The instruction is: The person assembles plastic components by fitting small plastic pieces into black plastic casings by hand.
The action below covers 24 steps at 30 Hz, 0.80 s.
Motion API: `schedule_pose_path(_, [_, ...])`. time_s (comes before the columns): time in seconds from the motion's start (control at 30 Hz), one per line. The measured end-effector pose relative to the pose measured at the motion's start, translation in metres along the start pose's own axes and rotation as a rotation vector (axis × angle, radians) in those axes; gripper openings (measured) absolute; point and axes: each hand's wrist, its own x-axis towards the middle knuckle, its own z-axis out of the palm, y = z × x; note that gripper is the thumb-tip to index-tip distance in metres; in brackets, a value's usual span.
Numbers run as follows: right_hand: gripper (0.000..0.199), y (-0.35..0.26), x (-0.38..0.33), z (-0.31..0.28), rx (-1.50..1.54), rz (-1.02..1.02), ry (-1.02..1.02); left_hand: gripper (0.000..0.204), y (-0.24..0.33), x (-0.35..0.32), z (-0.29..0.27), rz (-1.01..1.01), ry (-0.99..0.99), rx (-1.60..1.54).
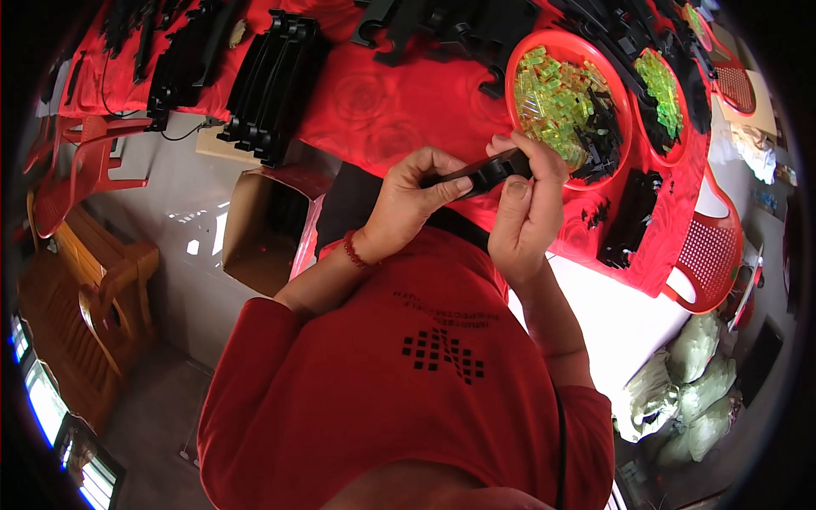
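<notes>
Both hands (463, 200) around black part (484, 172) (pinched)

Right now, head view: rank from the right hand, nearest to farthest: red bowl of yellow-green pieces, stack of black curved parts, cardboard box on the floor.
From the right hand:
1. Red bowl of yellow-green pieces, just above and right of the hand, on the red-covered table.
2. Cardboard box, to the left, on the floor below the table edge.
3. Stack of black curved parts, upper left on the table.

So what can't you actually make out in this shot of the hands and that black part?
Head view only:
- black part: middle covered by left hand and right hand.
- red bowl: small yellow-green pieces too small to identify.
- cardboard box: inside shadowed.
</notes>
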Motion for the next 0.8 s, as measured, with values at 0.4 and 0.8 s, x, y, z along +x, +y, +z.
schedule_pose_path(0.4, [0.031,0.016,-0.014,0.0,0.05,0.405,-0.062,0.017,0.001,0.017,-0.012,-0.278,-0.15,0.129])
schedule_pose_path(0.8, [0.034,0.017,-0.003,0.001,0.223,0.45,0.047,0.028,0.006,0.012,-0.011,-0.232,-0.196,0.171])
